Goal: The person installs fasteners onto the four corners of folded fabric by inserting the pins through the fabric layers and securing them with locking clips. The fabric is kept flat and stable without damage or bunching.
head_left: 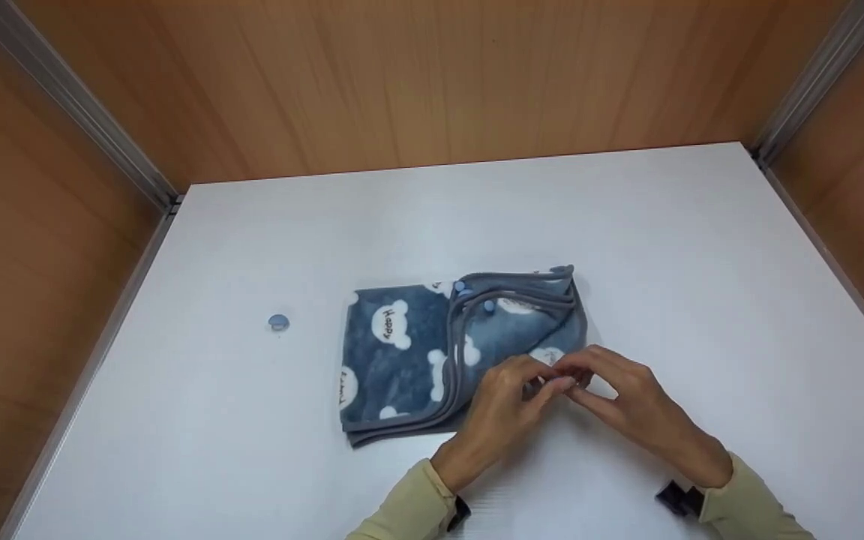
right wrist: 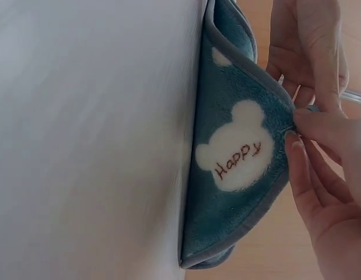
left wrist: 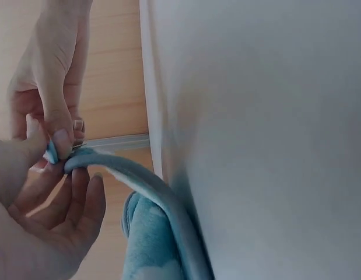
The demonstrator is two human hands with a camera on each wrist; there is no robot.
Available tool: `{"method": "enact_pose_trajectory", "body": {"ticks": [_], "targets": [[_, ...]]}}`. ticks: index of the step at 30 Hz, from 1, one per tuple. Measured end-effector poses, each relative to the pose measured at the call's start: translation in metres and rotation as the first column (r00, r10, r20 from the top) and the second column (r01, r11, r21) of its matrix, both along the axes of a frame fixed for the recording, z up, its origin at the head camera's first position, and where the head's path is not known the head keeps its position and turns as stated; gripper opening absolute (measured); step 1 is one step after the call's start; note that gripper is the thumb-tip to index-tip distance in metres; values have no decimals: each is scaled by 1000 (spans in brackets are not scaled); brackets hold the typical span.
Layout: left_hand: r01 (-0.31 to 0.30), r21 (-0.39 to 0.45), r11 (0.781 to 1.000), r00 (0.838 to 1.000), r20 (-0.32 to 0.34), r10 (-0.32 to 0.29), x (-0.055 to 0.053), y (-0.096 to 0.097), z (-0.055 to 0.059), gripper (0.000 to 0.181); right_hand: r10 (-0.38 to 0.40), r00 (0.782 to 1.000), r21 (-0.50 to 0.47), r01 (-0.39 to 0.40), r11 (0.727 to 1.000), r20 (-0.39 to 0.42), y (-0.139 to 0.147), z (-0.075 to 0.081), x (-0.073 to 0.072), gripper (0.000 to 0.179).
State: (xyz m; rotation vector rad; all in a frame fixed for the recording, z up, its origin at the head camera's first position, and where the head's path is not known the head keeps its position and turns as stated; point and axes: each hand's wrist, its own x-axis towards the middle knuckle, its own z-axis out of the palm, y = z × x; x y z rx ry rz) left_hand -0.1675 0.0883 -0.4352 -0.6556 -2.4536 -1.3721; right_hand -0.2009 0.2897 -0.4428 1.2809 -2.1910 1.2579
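A folded blue fleece blanket (head_left: 417, 337) with white bear heads and grey piping lies on the table. Both hands meet at its near right corner, lifted off the table in the wrist views. My left hand (head_left: 503, 397) pinches a small blue-capped pin (left wrist: 52, 153) at the blanket's edge, its other fingers curled beneath the piping (left wrist: 163, 192). The right hand (head_left: 631, 397) grips the lifted corner (right wrist: 288, 137) between thumb and fingertips, right beside the left fingers. Fingers hide most of the pin. Two more blue caps sit on the blanket, one at its top edge (head_left: 460, 286), another lower (head_left: 490, 306).
A loose blue domed cap (head_left: 278, 322) lies on the white table (head_left: 177, 420), left of the blanket. Wood-grain panels (head_left: 432, 82) rise behind and at both sides, joined by metal corner posts (head_left: 79, 97). Dark straps (head_left: 676, 499) show at the beige sleeves (head_left: 751, 499).
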Motion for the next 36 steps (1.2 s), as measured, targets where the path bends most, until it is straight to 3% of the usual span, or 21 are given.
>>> {"method": "enact_pose_trajectory", "body": {"ticks": [6, 12, 16, 21, 26, 29, 33, 36], "targets": [[47, 6, 999, 999, -12, -47, -2, -3, 0, 15, -35, 999, -24, 35, 999, -14, 0, -1, -2, 50], [19, 104, 994, 1000, 5, -20, -3, -1, -3, 14, -57, 998, -16, 58, 998, 33, 4, -3, 0, 47], [-9, 135, 991, 1000, 1, 9, -3, 0, -4, 12, -22, 997, -18, 23, 1000, 74, 5, -3, 2, 48], [-20, 126, 992, 1000, -14, 21, -4, -1, -3, 12, 4, 991, -19, -2, 1000, 136, 5, -2, 3, 47], [10, 116, 993, 1000, 9, -11, -3, -5, -2, 14, -41, 982, -1, 41, 999, 183, 5, 0, 3, 41], [9, 122, 993, 1000, 20, -11, -3, -8, -2, 9, -51, 986, -17, 54, 998, 160, 6, 0, 1, 43], [-27, 134, 991, 999, 33, 23, -4, -11, -3, 25, -29, 993, -47, 35, 998, 115, 8, 3, -2, 42], [-59, 133, 989, 998, 42, 54, -4, -12, -3, 26, -3, 994, -47, 8, 999, 107, 8, 8, -3, 40]]}}
